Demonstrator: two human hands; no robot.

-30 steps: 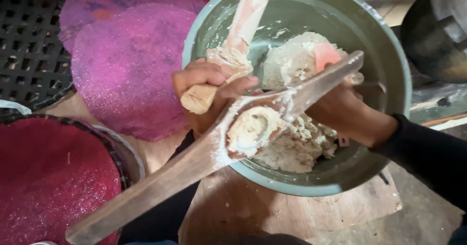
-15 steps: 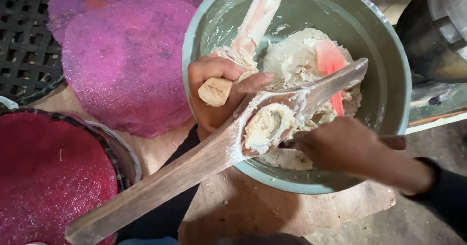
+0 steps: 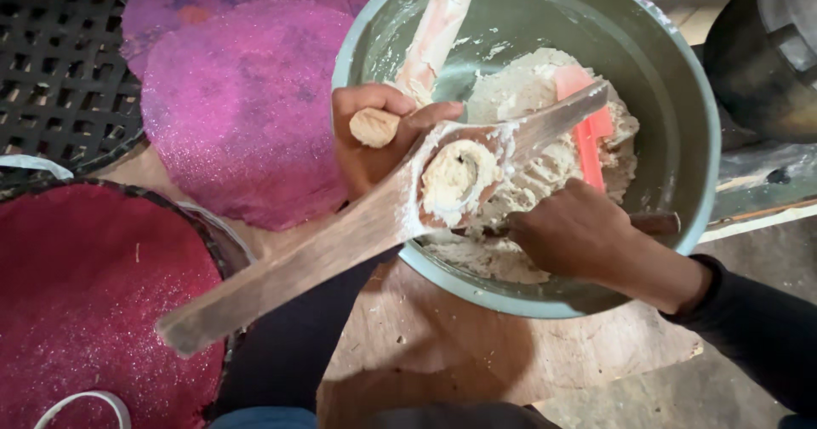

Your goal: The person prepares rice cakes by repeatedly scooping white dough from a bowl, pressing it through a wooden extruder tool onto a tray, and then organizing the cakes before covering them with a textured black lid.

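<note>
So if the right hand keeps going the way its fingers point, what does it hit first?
Most likely the pale dough in the green bowl; the right hand points left into it, though depth is unclear.

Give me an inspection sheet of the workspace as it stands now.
Surface: wooden board, dusted with crumbs.
Job's things: green bowl of pale dough; long wooden paddle across the rim, dough lump on it; dough-coated stick; pink scraper.
Clutter: glittery pink discs; red disc.
Grippers: left hand grips the stick's end; right hand holds a dark handle in the bowl.
Cables: nothing seen.
Surroundings: black lattice; dark metal vessel.
</note>
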